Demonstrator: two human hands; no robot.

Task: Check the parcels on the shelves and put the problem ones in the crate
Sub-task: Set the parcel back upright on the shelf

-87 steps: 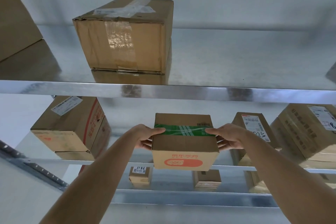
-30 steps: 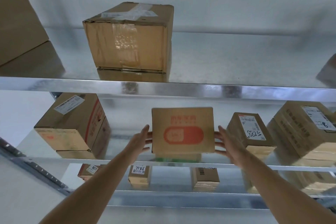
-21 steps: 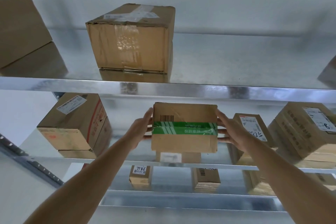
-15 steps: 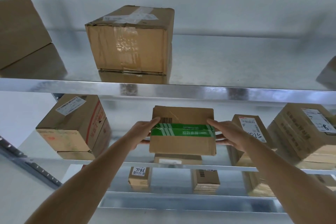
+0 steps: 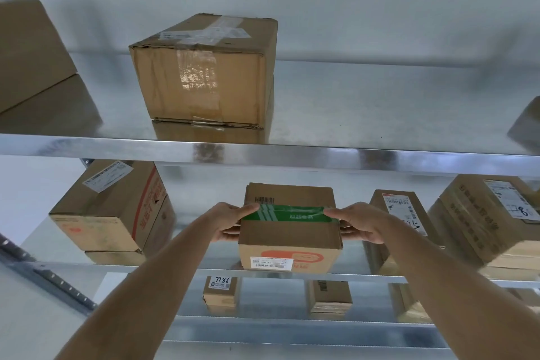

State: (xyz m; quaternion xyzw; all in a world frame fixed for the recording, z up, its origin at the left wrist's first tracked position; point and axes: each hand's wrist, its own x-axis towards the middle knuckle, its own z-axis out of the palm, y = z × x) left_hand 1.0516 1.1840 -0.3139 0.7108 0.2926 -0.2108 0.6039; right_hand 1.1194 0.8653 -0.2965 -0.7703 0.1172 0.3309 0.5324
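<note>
A small cardboard parcel (image 5: 289, 238) with a green tape band across its top and a white label on its red-printed front sits at the front of the middle shelf (image 5: 181, 267). My left hand (image 5: 230, 222) grips its left side, thumb on the green tape. My right hand (image 5: 358, 222) grips its right side the same way. The crate is not in view.
On the top shelf (image 5: 380, 159) stands a large taped box (image 5: 204, 73), with another box (image 5: 29, 50) at the far left. The middle shelf also holds a red-printed box (image 5: 114, 210) on the left and labelled boxes (image 5: 400, 219) (image 5: 491, 219) on the right. Small parcels (image 5: 220, 291) lie on the lower shelf.
Over the last second I have turned the parcel over between my hands. It has come down onto the middle shelf with the green tape on top and the label facing me.
</note>
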